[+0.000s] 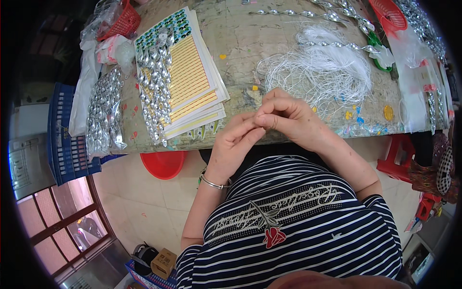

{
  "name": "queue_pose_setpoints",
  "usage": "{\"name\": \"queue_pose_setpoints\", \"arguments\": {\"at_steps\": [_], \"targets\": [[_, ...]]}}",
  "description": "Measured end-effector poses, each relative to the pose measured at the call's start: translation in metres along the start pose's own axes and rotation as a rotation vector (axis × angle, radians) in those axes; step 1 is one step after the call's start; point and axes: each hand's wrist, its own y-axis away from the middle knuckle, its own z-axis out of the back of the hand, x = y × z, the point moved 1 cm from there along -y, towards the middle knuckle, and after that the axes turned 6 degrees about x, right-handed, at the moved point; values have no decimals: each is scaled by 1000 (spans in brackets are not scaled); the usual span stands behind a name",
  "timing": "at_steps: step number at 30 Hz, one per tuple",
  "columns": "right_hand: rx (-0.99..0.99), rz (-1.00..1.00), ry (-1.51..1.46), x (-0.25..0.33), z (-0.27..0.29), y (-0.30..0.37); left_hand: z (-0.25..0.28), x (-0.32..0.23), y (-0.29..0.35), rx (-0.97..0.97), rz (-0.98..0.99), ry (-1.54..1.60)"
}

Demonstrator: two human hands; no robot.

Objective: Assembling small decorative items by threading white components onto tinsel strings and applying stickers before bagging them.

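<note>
The left hand (237, 140) and right hand (294, 118) meet at the near edge of the table (240, 58), fingertips touching, thumb and forefinger of each pinched together; whatever may be between them is too small to tell. Just beyond the right hand, a loose heap of white thread (332, 67) lies on the tabletop, with a twisted silver foil strip (332, 45) across it. Past the left hand, more silver twists (156, 91) lie over a stack of printed sticker sheets (192, 72); another bunch (106, 108) lies farther left.

At the far left stands a red plastic basket (120, 21), crumpled clear plastic against it; its contents are unclear. A second red basket (389, 14) lies far right, beside a clear plastic bag (411, 50). Below the table, a red basin (163, 165) is partly hidden by the table edge, near a slatted blue crate (72, 139).
</note>
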Motion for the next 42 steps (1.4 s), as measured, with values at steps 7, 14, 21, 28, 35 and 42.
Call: {"name": "queue_pose_setpoints", "arguments": {"at_steps": [7,14,21,28,35,42], "targets": [[-20,10,82,1,2,1,-2,-1,4,-149,113,255],[39,39,615,6,56,25,23,7,22,-312,128,159],[-294,-39,357,17,77,37,23,10,24,-321,133,147],[-92,172,442,35,20,11,0,-25,-12,-209,49,129],[-102,157,433,36,15,5,-5,-26,-7,-198,179,333],[-226,54,148,28,28,7,-4,-22,-5,-171,199,327]]}}
